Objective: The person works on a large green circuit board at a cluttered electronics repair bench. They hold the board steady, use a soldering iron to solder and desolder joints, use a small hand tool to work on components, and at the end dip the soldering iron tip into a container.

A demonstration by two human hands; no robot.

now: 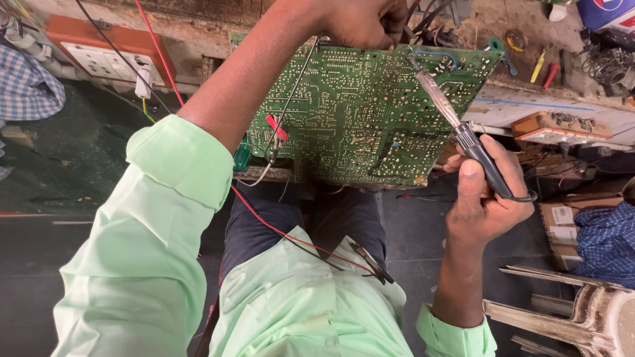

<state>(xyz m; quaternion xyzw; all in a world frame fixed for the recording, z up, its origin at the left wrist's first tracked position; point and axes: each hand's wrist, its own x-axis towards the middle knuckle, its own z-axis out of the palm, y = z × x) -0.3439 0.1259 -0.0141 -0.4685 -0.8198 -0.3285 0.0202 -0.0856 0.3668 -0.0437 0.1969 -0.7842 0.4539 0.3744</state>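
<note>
Left hand (pixel 367 23) grips the board (pixel 370 109) at its top edge; right hand (pixel 483 198), fingers closed, holds the soldering iron (pixel 463 132). Advise: keep board steady, tip on one joint only.

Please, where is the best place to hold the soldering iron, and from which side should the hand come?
Probably the dark handle of the soldering iron, approached from the near right, as the right hand does now. The long metal shaft slants up-left to the green circuit board and is likely hot, while the handle is thicker and points toward the person. The left hand holds the board's top edge.
</note>
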